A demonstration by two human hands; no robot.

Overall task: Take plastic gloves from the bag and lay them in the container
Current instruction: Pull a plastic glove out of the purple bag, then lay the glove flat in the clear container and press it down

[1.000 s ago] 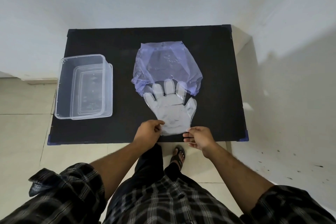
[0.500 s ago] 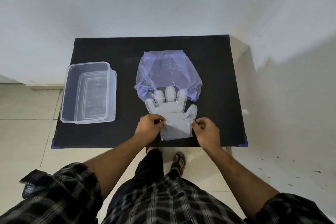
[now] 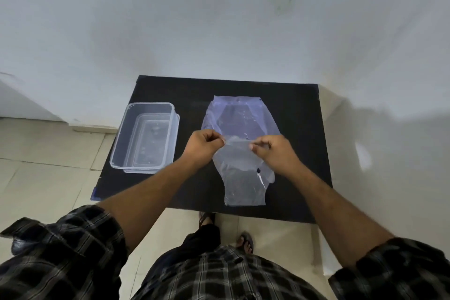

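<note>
Left hand: your left hand [image 3: 204, 145] is raised over the desk, fingers pinched on the left end of the glove's top edge
Right hand: your right hand [image 3: 272, 151] pinches the right end of that same edge, level with the left, the two hands near each other with a short strip of film stretched between them
Glove: the clear glove [image 3: 241, 178] hangs down from your pinch toward you, its lower end spread near the desk's front edge; I cannot tell whether that end touches the desk
Bag: the bluish bag [image 3: 239, 114] lies flat on the desk behind your hands, its near part hidden by the hands and the glove
Container: the clear container [image 3: 146, 137] sits open on the left part of the desk, well left of the bag, apart from both hands; it seems to stand on a flat clear piece showing past its right and near sides
Desk: the black desk [image 3: 299, 129] stands against a pale wall
</note>
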